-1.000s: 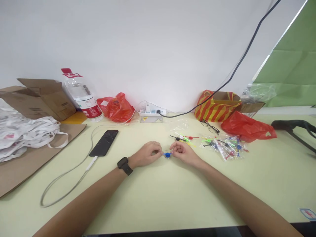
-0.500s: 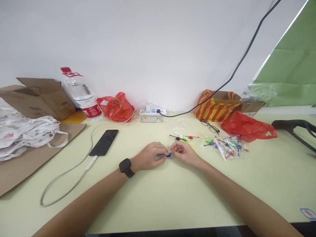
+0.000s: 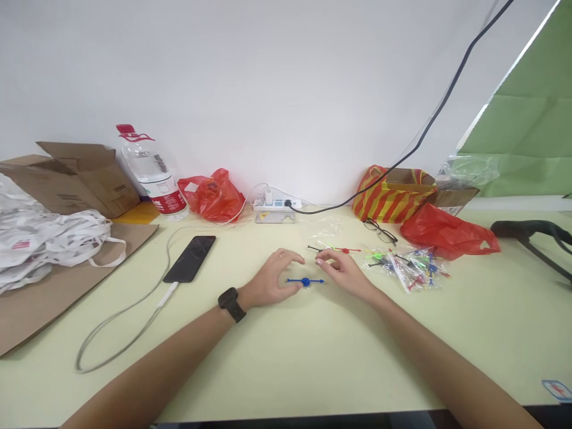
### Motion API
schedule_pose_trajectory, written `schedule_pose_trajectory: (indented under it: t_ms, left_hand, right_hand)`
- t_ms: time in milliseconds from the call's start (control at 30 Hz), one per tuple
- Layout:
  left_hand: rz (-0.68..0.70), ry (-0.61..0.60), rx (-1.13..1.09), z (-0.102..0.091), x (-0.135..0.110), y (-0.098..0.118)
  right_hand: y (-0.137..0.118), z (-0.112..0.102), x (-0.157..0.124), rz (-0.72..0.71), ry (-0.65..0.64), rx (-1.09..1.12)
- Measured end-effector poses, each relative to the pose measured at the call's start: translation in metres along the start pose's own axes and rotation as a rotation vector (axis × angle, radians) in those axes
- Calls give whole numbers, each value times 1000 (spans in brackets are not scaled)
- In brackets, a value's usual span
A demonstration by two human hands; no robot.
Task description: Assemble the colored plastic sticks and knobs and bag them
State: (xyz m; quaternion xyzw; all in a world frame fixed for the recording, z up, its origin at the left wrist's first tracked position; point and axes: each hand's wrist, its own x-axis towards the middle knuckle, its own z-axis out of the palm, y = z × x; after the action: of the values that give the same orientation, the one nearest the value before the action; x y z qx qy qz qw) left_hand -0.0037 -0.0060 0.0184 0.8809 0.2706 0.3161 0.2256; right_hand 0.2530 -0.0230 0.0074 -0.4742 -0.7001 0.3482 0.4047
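Observation:
A blue arrow spinner with a round hub lies on the pale table, its arrowhead pointing right. My left hand is open around its left end, thumb and fingers apart, the thumb tip close to the hub. Just above and right of the arrowhead is my right hand, its fingers loosely bent with nothing visible in them. Behind my right hand lie a red arrow spinner and a black one, partly hidden by the fingers. Clear plastic packets of colourful spinners are to the right.
A phone on a charging cable lies left, near a cardboard sheet with white straps. Along the wall stand a large bottle, a red plastic bag, a power strip and a striped bag. Glasses lie back right.
Both hands have let go of the blue spinner, which now lies on the table. My left fingers have spread, and my right hand has shifted slightly right and up.

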Motion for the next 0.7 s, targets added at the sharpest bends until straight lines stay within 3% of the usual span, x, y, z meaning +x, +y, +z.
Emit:
schedule_pose_trajectory:
  t_ms: [67, 167, 233, 333, 467, 567, 700]
  left_hand:
    - [-58, 95, -27, 0, -1, -6]
    - [-123, 205, -30, 1, -1, -13]
    - [-140, 240, -28, 2, -1, -16]
    - [-159, 253, -25, 4, 0, -20]
    - [-234, 272, -8, 2, 2, -30]
    - [-330, 285, -38, 0, 4, -44]
    - [-461, 325, -138, -1, 5, -61]
  right_hand:
    - [-7, -1, -4, 88, 63, -1]
    - [-18, -4, -9, 298, -7, 106]
    - [-20, -9, -9, 359, 2, 181]
    - [-12, -24, 0, 308, 214, 140]
    - [14, -51, 12, 135, 414, -113]
    - [32, -63, 16, 75, 426, -341]
    - [45, -57, 13, -16, 270, -546]
